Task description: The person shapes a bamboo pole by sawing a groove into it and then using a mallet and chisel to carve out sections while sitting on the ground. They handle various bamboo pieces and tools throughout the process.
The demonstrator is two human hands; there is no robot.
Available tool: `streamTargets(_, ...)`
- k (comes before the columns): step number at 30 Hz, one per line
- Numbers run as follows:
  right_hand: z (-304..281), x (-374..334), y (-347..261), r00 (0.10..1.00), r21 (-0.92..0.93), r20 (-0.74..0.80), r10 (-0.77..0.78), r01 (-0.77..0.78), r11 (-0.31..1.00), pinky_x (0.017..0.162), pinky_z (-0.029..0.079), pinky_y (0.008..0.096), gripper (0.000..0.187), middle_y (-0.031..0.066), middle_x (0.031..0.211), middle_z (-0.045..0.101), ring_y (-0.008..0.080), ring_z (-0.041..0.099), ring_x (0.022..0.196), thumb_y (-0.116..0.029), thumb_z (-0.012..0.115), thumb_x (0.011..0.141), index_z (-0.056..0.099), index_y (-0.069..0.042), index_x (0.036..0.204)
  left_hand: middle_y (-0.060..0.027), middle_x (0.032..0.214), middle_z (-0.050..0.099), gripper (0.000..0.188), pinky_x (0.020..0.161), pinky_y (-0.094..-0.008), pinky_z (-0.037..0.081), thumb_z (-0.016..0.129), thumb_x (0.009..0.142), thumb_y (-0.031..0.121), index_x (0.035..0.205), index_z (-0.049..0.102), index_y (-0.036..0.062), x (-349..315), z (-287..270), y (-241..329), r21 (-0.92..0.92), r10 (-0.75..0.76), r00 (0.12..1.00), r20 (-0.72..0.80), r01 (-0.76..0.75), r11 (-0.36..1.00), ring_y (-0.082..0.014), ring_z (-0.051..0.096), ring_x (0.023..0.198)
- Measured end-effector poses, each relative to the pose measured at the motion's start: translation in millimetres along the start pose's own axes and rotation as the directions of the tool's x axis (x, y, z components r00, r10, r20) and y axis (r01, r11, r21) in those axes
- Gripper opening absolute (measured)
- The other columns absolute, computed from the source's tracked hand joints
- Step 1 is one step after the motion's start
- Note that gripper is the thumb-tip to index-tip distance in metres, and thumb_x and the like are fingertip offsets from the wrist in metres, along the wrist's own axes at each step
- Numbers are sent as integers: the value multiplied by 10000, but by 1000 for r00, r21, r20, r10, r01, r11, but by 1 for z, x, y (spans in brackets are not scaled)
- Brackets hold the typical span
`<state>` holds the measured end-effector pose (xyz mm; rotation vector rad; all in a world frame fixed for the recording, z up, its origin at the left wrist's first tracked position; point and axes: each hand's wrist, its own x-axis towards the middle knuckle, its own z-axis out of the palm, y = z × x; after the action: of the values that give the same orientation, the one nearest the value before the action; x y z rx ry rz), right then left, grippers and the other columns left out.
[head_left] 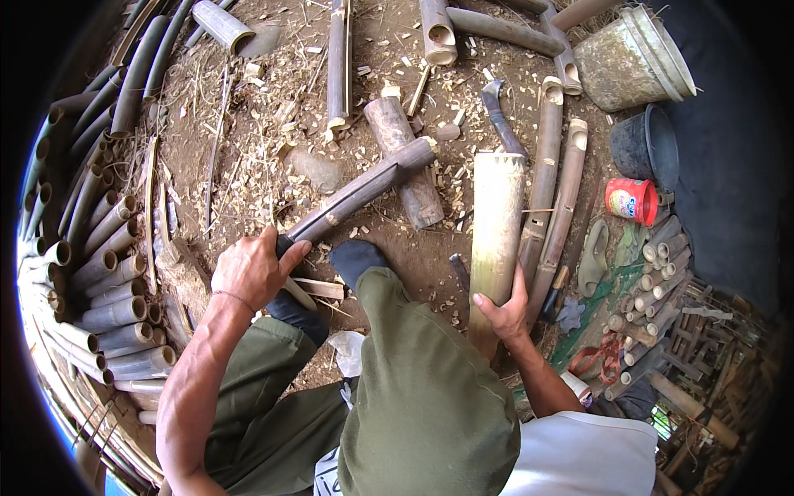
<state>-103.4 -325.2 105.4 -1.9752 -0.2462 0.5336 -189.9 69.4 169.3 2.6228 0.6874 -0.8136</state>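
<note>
My left hand point(252, 269) is closed around the dark handle of what looks like a machete point(364, 188), its narrow blade lying along a dark bamboo pole point(418, 152). That pole's far end rests across a short, thick log point(403, 161) on the ground. In my right hand point(504, 310) is a thick, pale, scraped bamboo section point(498, 215), gripped near its lower end with the thumb across its front. Its far end points away from me. Just beyond it lies another tool with a dark handle point(500, 120).
Cut bamboo tubes point(116, 312) are stacked along the left. Two holed bamboo poles point(542, 178) lie right of my right hand. A dirty white bucket point(633, 62), a dark basin point(645, 149) and a red tub point(631, 200) stand at the right. Wood chips litter the dirt.
</note>
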Motion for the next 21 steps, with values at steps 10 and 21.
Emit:
streamTargets(10,3,9,-8,999,8,45,22,-22,1000,1059,400,380,935,183,1328,517,248,527,1213,-265,760,757,254,61,1473,-282,822,672,636,739,-520,530,513,922,632,917,605,2,0,0,1,-5,-8,1000,19,8,1000,-452,671,823)
streamTargets(21,29,46,-21,986,-176,49,-160,166,970,1071,407,388,1039,225,1400,483,298,510,1276,-244,794,727,189,35,1525,-254,816,683,596,722,-510,535,507,940,602,936,597,13,1,-6,11,63,-30,999,19,29,998,-421,686,815)
